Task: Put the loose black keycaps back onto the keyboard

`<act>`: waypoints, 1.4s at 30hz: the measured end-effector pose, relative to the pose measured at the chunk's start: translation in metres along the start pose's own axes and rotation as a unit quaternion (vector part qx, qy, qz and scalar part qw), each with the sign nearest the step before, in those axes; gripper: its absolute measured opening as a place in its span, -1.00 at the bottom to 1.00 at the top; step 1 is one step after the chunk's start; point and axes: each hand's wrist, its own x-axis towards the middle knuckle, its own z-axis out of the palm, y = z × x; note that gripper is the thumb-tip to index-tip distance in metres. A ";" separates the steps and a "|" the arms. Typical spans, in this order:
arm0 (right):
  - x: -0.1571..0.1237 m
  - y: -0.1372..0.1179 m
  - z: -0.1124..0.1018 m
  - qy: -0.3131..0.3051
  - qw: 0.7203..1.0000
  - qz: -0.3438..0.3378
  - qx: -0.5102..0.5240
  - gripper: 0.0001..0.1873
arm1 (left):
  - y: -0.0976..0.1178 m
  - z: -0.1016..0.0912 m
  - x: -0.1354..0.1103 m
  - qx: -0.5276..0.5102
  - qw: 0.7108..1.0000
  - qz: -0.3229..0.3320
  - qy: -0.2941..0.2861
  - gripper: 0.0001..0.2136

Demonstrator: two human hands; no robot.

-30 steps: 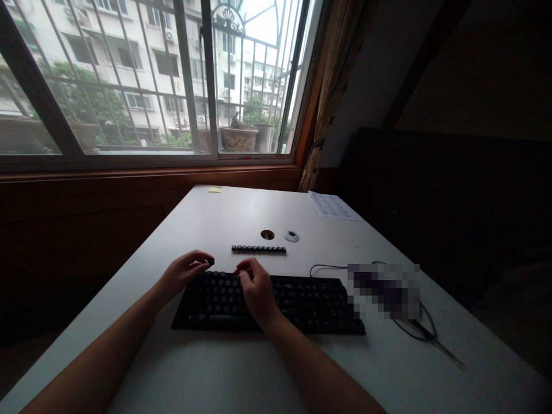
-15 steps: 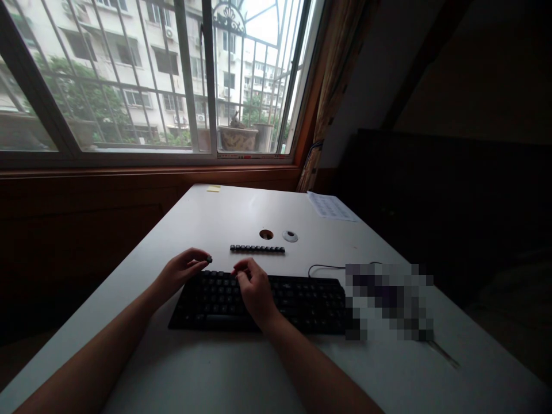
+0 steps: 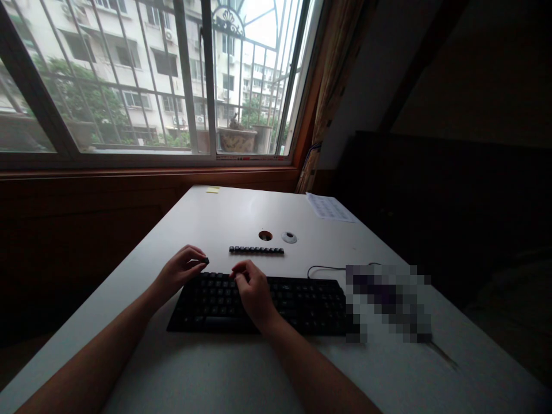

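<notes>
A black keyboard (image 3: 310,305) lies across the white table in front of me. My left hand (image 3: 179,270) is above its upper left corner, pinching a small black keycap (image 3: 206,261) between thumb and fingertips. Over the keyboard's top row, left of its middle, my right hand (image 3: 254,290) has its fingers curled in with thumb and index close together. Whatever may be between them is too small to make out. Behind the keyboard a straight row of black keycaps (image 3: 256,250) lies on the tabletop.
The white table (image 3: 207,374) has a cable hole (image 3: 265,236) with its round cover (image 3: 289,237) beside it. A printed sheet (image 3: 330,208) and a yellow note (image 3: 213,190) lie at the far edge. Right of the keyboard are a cable (image 3: 323,267) and a pixelated item (image 3: 388,299).
The keycap in my left hand has turned a little and moved slightly left with the fingers. My right hand stays in nearly the same place over the keyboard.
</notes>
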 end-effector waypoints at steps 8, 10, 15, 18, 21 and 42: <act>0.000 -0.002 -0.001 0.000 1.000 -0.001 -0.002 -0.79 | 0.004 0.000 0.001 0.000 1.000 -0.002 -0.002 -0.84; 0.000 -0.003 -0.001 0.000 1.000 -0.002 -0.001 -0.79 | 0.003 0.001 0.001 -0.002 1.000 -0.001 -0.006 -0.84; 0.000 -0.002 -0.001 -0.001 1.000 -0.005 -0.005 -0.78 | 0.000 0.000 0.002 0.004 1.000 -0.001 -0.015 -0.84; 0.000 -0.002 -0.001 -0.003 1.000 -0.004 -0.007 -0.79 | -0.001 0.000 0.002 0.007 1.000 0.001 -0.016 -0.84; 0.000 -0.002 -0.001 -0.001 1.000 -0.003 -0.003 -0.79 | -0.001 0.000 0.001 0.006 1.000 0.000 -0.018 -0.84; 0.001 -0.002 -0.003 0.046 0.996 0.042 0.056 -0.82 | 0.002 0.006 -0.001 0.074 0.993 0.059 -0.075 -0.93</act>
